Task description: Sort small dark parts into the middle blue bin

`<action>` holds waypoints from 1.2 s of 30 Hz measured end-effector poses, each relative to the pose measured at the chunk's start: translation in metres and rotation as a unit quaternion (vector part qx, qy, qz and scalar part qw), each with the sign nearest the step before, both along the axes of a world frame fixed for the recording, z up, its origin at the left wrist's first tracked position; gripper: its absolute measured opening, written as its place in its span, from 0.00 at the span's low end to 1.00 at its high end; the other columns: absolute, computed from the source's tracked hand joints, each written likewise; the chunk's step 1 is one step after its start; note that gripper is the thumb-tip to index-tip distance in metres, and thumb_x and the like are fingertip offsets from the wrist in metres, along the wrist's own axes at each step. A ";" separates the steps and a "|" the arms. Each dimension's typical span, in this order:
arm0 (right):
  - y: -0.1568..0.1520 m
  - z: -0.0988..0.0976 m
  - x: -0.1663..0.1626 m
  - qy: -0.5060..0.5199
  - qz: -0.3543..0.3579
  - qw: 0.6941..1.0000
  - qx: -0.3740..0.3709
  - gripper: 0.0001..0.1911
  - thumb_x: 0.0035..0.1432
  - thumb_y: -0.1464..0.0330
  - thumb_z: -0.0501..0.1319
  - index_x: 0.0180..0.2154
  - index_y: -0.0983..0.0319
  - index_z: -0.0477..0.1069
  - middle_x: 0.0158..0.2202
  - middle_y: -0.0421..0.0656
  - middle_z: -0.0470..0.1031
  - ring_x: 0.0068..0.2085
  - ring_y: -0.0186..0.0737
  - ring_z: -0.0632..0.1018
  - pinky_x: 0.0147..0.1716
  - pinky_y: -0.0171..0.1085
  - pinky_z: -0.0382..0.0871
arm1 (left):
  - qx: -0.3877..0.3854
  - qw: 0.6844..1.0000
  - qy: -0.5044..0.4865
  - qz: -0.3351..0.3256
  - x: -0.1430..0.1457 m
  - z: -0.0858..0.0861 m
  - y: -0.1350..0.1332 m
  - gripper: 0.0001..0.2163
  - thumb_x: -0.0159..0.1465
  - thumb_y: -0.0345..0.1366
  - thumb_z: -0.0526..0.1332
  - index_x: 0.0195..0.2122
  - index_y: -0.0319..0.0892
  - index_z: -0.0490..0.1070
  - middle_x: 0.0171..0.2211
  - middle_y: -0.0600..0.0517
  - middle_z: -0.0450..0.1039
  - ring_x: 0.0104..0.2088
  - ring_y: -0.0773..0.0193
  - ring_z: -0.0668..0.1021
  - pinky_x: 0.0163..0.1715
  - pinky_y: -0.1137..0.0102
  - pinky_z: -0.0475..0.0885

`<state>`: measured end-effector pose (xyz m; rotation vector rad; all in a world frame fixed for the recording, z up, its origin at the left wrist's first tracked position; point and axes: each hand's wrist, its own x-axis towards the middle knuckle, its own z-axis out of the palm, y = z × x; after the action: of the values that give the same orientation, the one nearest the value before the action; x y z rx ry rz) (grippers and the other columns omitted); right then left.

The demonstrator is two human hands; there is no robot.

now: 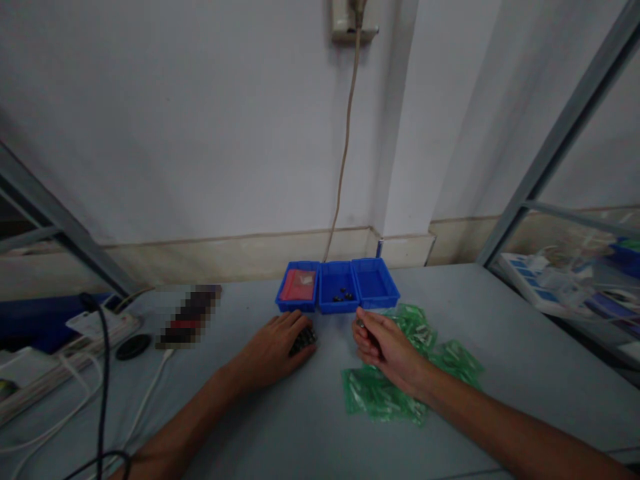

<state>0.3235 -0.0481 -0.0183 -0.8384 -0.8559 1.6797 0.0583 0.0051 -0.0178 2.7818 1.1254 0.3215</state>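
Head view, then: what is the left hand [280, 343] doing?

It lies on the surface [310, 427], its fingers [296, 319] and thumb parted and curved around a cluster of small dark pieces [303, 340], nearer than the left blue tray [281, 298].

And the right hand [390, 347]?

Its fingers are curled in, with the thumb and forefinger pinching what looks like a small metallic piece [361, 323]. Whether the other fingers hold anything, I can't tell.

What's beneath it?

Green plastic packets [373, 397], spread on the surface below that hand and to its right; their contents are too blurred to name.

And on the far side?

Three blue trays in a row: a pink packet [297, 290] in the left one, a few loose dark pieces [345, 295] in the middle tray [336, 273], and the right tray [375, 287] beside that.
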 end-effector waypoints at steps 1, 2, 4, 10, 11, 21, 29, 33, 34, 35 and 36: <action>-0.001 0.000 0.000 -0.003 -0.010 1.000 0.002 0.29 0.55 0.45 0.76 0.29 0.61 0.68 0.23 0.32 0.64 0.19 0.24 0.55 0.16 0.28 0.47 | 0.002 1.000 -0.001 0.000 0.000 0.000 0.000 0.12 0.76 0.45 0.62 0.54 0.46 0.71 0.49 0.46 0.75 0.50 0.47 0.79 0.53 0.52 0.74; -0.001 0.001 0.000 -0.008 -0.017 1.000 0.007 0.28 0.55 0.46 0.77 0.31 0.61 0.70 0.25 0.33 0.67 0.19 0.24 0.56 0.16 0.28 0.48 | 0.003 1.000 -0.004 0.000 0.000 -0.001 0.000 0.11 0.76 0.45 0.62 0.54 0.46 0.71 0.49 0.46 0.76 0.50 0.48 0.79 0.53 0.53 0.74; -0.003 0.002 0.000 -0.027 -0.020 0.999 0.027 0.25 0.57 0.49 0.76 0.35 0.60 0.71 0.28 0.35 0.70 0.20 0.26 0.59 0.16 0.28 0.50 | 0.007 1.000 -0.010 -0.002 -0.001 -0.002 0.000 0.11 0.76 0.45 0.62 0.54 0.46 0.71 0.49 0.46 0.76 0.50 0.48 0.79 0.53 0.54 0.74; -0.004 0.003 0.001 -0.131 -0.022 0.984 0.122 0.20 0.58 0.53 0.76 0.38 0.57 0.72 0.29 0.34 0.69 0.22 0.30 0.65 0.17 0.30 0.60 | 0.002 1.000 -0.010 -0.001 -0.001 -0.001 -0.001 0.12 0.75 0.45 0.62 0.54 0.46 0.72 0.49 0.46 0.76 0.50 0.48 0.80 0.53 0.53 0.74; -0.004 0.001 0.001 -0.154 -0.029 0.978 0.137 0.19 0.58 0.53 0.76 0.38 0.57 0.73 0.29 0.34 0.70 0.22 0.31 0.65 0.17 0.31 0.60 | -0.001 1.000 -0.010 0.000 0.000 0.000 -0.001 0.12 0.75 0.45 0.62 0.54 0.46 0.72 0.49 0.47 0.76 0.50 0.48 0.80 0.53 0.53 0.74; -0.002 0.001 0.004 -0.191 -0.028 0.967 0.168 0.17 0.55 0.59 0.79 0.36 0.58 0.75 0.32 0.37 0.74 0.26 0.34 0.70 0.21 0.32 0.63 | -0.002 1.000 -0.006 0.002 0.001 0.002 -0.001 0.11 0.75 0.45 0.62 0.54 0.46 0.72 0.50 0.45 0.76 0.50 0.48 0.80 0.52 0.55 0.75; -0.002 0.010 0.007 -0.036 0.037 0.997 0.058 0.20 0.57 0.56 0.79 0.40 0.60 0.76 0.34 0.40 0.79 0.21 0.26 0.65 0.18 0.29 0.54 | 0.002 1.000 -0.007 0.002 0.000 0.000 0.000 0.12 0.75 0.45 0.62 0.55 0.46 0.71 0.49 0.46 0.77 0.50 0.48 0.80 0.53 0.54 0.75; 0.000 0.009 0.010 0.010 0.038 0.999 0.020 0.19 0.61 0.56 0.76 0.42 0.60 0.74 0.29 0.36 0.75 0.18 0.23 0.61 0.18 0.29 0.46 | 0.000 1.000 -0.008 0.000 0.001 0.001 0.000 0.12 0.76 0.45 0.61 0.54 0.45 0.71 0.50 0.45 0.77 0.51 0.47 0.80 0.54 0.53 0.75; 0.001 0.009 0.011 0.016 0.038 0.999 0.015 0.18 0.61 0.56 0.76 0.42 0.60 0.74 0.27 0.35 0.73 0.18 0.23 0.59 0.18 0.29 0.44 | -0.001 1.000 -0.007 -0.001 0.001 0.001 -0.001 0.12 0.76 0.45 0.61 0.54 0.45 0.71 0.50 0.45 0.77 0.51 0.47 0.80 0.55 0.53 0.74; 0.001 0.008 0.011 0.018 0.035 0.999 0.013 0.18 0.61 0.56 0.76 0.42 0.60 0.74 0.26 0.33 0.71 0.18 0.23 0.57 0.18 0.29 0.44 | -0.003 1.000 -0.007 -0.001 0.001 0.002 -0.001 0.12 0.76 0.46 0.61 0.54 0.45 0.71 0.51 0.45 0.77 0.52 0.47 0.79 0.55 0.53 0.74; 0.001 0.008 0.011 0.017 0.031 0.999 0.014 0.18 0.61 0.57 0.76 0.43 0.60 0.75 0.25 0.33 0.69 0.18 0.23 0.56 0.18 0.29 0.44 | -0.003 1.000 -0.009 -0.001 0.001 0.002 -0.001 0.12 0.76 0.45 0.61 0.54 0.45 0.71 0.51 0.45 0.77 0.52 0.47 0.79 0.55 0.52 0.74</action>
<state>0.3347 -0.0467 -0.0104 -0.7688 -0.8869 1.7270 0.0595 0.0041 -0.0157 2.7694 1.1169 0.3405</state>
